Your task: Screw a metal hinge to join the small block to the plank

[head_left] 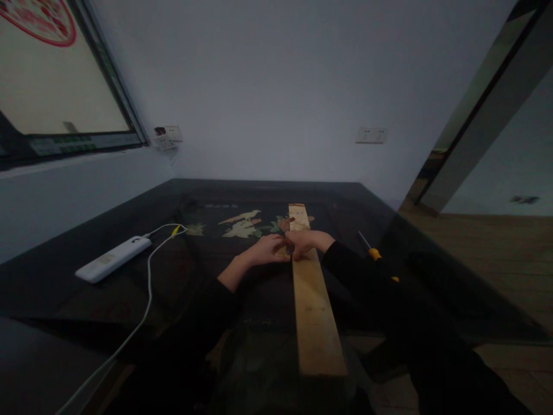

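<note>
A long wooden plank (317,311) lies lengthwise on the dark table, its near end reaching past the table's front edge. Beside the plank's left edge, my left hand (268,249) is closed, fingertips bent toward a small shiny piece (289,248). My right hand (302,242) rests across the plank, its thumb and fingers closed around the same spot from the right. The fingers cover most of the small piece, so its kind and which hand grips it are hard to make out. Right of the plank lies a screwdriver (375,253) with a yellow handle.
The dark table (207,194) has a bird-and-flower picture on its top. At left lies a white power strip (113,260), its cable (150,282) running off the near edge. A small yellow thing (394,279) shows beside my right sleeve. Behind stands a wall with sockets (370,135).
</note>
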The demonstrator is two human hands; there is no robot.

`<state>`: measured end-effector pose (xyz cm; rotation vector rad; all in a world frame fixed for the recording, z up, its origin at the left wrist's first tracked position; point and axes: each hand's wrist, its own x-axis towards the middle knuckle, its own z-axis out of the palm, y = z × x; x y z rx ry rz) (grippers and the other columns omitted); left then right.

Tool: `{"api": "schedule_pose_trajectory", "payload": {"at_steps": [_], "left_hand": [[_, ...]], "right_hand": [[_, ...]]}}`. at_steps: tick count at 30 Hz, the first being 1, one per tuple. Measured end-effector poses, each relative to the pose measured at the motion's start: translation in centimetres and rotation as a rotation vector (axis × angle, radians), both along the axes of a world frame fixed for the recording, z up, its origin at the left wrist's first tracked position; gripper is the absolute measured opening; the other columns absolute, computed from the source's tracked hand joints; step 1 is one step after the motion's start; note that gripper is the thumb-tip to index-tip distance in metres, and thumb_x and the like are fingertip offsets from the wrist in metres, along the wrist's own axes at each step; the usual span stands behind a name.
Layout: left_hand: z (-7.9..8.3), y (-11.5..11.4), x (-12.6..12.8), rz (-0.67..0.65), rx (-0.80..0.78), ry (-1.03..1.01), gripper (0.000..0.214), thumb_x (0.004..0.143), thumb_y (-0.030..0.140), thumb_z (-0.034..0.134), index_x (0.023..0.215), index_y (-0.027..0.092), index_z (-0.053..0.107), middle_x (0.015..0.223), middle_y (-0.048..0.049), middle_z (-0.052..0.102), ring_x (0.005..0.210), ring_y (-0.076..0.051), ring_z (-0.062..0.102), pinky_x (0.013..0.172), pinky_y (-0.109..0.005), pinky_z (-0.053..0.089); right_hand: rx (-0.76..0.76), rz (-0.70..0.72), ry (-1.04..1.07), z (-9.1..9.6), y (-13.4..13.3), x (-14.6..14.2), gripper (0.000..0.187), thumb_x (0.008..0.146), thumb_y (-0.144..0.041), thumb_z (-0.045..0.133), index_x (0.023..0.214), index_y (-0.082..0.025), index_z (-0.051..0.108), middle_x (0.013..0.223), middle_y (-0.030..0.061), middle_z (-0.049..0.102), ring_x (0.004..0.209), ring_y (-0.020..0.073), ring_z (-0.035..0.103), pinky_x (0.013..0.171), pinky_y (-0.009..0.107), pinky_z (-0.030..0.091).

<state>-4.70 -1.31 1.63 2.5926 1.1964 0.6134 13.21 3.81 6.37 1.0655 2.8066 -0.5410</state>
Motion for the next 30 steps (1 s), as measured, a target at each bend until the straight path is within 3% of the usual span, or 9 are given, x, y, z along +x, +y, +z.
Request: {"api": "schedule_pose_trajectory", "payload": {"at_steps": [3, 7, 13, 21, 26, 30], "left_hand": [[-0.1, 0.1, -0.1, -0.016, -0.016, -0.020, 0.048, 0.079, 0.051, 0.068, 0.115, 0.020, 0.064, 0.116, -0.0104, 0.064, 0.111, -0.027, 0.059, 0.097, -0.038, 0.045], [-0.2, 0.2, -0.1, -0.022, -0.034, -0.042, 0.050, 0.078, 0.053, 0.069, 0.115, 0.019, 0.064, 0.116, -0.0103, 0.064, 0.110, -0.027, 0.059, 0.097, -0.038, 0.045], [-0.1, 0.2, -0.1, -0.018, -0.059, -0.036, 0.052, 0.080, 0.051, 0.068, 0.118, 0.016, 0.064, 0.115, -0.0120, 0.064, 0.109, -0.026, 0.060, 0.097, -0.037, 0.045], [-0.1, 0.2, -0.1, 0.002, -0.044, -0.038, 0.053, 0.080, 0.054, 0.067, 0.119, 0.018, 0.064, 0.117, -0.0112, 0.065, 0.111, -0.026, 0.060, 0.099, -0.037, 0.044], [-0.1, 0.3, -0.1, 0.031, -0.052, -0.030, 0.058, 0.077, 0.053, 0.069, 0.123, 0.018, 0.062, 0.121, -0.0123, 0.064, 0.112, -0.027, 0.060, 0.099, -0.039, 0.044], [-0.1, 0.2, -0.1, 0.038, -0.042, -0.021, 0.063, 0.075, 0.053, 0.071, 0.126, 0.018, 0.060, 0.122, -0.0129, 0.064, 0.112, -0.028, 0.060, 0.097, -0.040, 0.045]], "right_hand": [[-0.021, 0.034, -0.124, 0.6, -0.1, -0.1, 0.041, 0.051, -0.023, 0.076, 0.086, -0.020, 0.054, 0.081, 0.0049, 0.063, 0.075, 0.0214, 0.061, 0.061, 0.029, 0.040], [0.006, 0.053, -0.099, 0.9, -0.3, 0.5, 0.037, 0.057, -0.025, 0.073, 0.085, -0.021, 0.049, 0.085, 0.0043, 0.061, 0.074, 0.0188, 0.057, 0.059, 0.027, 0.038], [-0.060, 0.006, 0.136, -0.8, -0.4, 1.8, 0.036, 0.059, -0.018, 0.070, 0.081, -0.021, 0.042, 0.078, 0.0000, 0.053, 0.070, 0.0143, 0.048, 0.060, 0.025, 0.035], [-0.108, -0.017, 0.481, -3.5, -1.2, 3.0, 0.039, 0.062, -0.013, 0.066, 0.096, -0.017, 0.047, 0.088, 0.0013, 0.051, 0.076, 0.0137, 0.047, 0.065, 0.024, 0.037], [-0.172, -0.020, 0.558, -3.9, -1.1, 3.4, 0.042, 0.067, -0.016, 0.066, 0.106, -0.015, 0.050, 0.087, 0.0003, 0.052, 0.073, 0.0126, 0.049, 0.063, 0.024, 0.038], [-0.094, -0.015, 0.561, -4.1, -1.1, 3.5, 0.045, 0.068, -0.017, 0.069, 0.110, -0.014, 0.054, 0.094, 0.0028, 0.054, 0.081, 0.0142, 0.051, 0.070, 0.025, 0.041]]}}
